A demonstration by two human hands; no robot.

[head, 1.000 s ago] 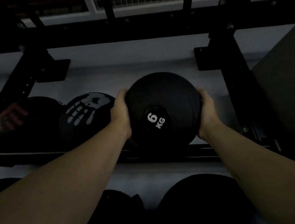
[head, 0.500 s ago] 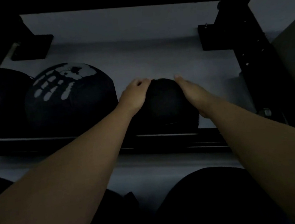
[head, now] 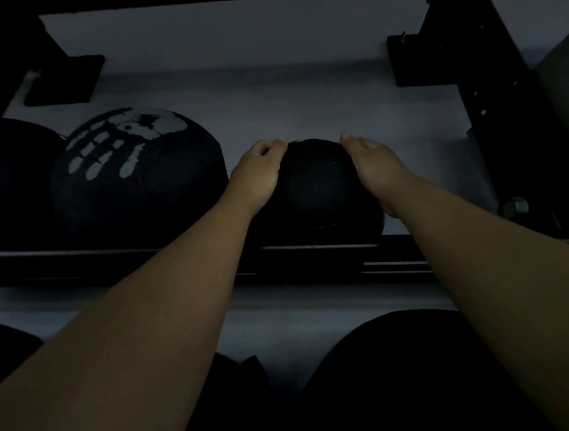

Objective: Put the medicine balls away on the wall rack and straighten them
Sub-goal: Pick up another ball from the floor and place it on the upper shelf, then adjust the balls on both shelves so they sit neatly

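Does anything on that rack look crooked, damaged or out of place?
Nothing stands out. The plain black ball sits on the rack rail between both hands, apart from the handprint ball. The dim light hides finer detail.

Plain black medicine ball [head: 319, 191], centre; black ball with pale grey handprint pattern [head: 135, 173], left; black rack rail [head: 108, 261], near; black upright [head: 493, 100], right; grey wall [head: 263, 62], far.

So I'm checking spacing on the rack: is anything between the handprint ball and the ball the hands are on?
Only the left hand crosses that gap in the head view; between the handprint ball and black ball no other ball sits.
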